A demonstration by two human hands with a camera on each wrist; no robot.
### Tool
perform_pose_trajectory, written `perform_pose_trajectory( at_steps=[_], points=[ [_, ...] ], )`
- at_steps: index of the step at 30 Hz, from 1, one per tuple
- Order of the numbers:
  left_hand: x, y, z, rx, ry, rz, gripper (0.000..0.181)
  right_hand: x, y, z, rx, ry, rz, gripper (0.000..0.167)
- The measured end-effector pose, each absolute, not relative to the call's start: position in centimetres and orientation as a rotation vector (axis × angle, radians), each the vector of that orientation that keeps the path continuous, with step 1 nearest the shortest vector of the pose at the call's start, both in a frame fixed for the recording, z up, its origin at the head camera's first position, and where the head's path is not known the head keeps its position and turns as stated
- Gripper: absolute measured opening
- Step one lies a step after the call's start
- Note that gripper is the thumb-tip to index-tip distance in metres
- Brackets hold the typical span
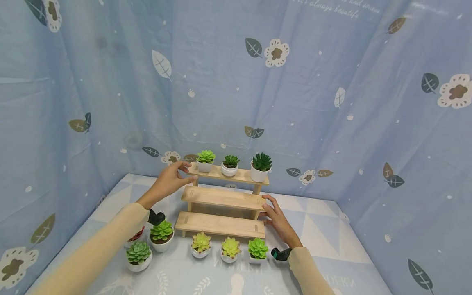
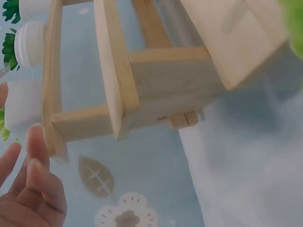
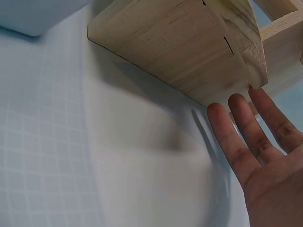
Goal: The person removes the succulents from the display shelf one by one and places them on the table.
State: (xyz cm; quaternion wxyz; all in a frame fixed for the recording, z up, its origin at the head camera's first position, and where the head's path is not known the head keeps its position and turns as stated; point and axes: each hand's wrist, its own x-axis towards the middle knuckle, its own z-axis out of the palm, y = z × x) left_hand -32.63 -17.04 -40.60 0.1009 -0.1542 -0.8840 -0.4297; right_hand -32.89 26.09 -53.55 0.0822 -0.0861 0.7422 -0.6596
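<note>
A three-tier wooden shelf stand (image 1: 223,196) stands on the cloth-covered table. On its top tier are three potted succulents: a light green one (image 1: 205,160) in a square white pot, a small dark one (image 1: 230,165) and a taller dark one (image 1: 260,167). At the left end of that tier is my left hand (image 1: 171,180), its fingers and thumb spread around the board's end. In the left wrist view a fingertip (image 2: 37,137) meets the board beside the square pot. My right hand (image 1: 277,219) touches the right end of the middle tier with fairly straight fingers (image 3: 253,127).
Three succulents, among them a yellow-green one (image 1: 230,248), stand in a row before the bottom tier. More potted plants, one light green (image 1: 161,236) and one grey-green (image 1: 138,253), stand at the left beneath my left forearm. A patterned blue curtain (image 1: 228,94) hangs behind the stand.
</note>
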Motion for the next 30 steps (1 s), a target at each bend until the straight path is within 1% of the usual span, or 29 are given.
perform_pose_trajectory(
  at_steps=[6,14,24,30],
  points=[
    [-33.5,-16.6,-40.6,-0.436,-2.611,-1.31,0.067,-32.8,26.0,-53.6,-0.253,2.218,-1.97,0.052],
    [-34.9,-15.8,-40.2,-0.452,-2.56,-1.461,0.069,-33.0,26.2,-53.7,-0.252,2.216,-1.985,0.05],
    [-36.3,-15.0,-39.9,-0.437,-2.578,-1.544,0.078,-32.8,26.2,-53.4,-0.277,2.204,-1.987,0.05],
    [-36.9,-14.6,-39.4,-0.417,-2.59,-1.62,0.083,-33.0,26.3,-53.5,-0.272,2.204,-1.972,0.057]
  ],
)
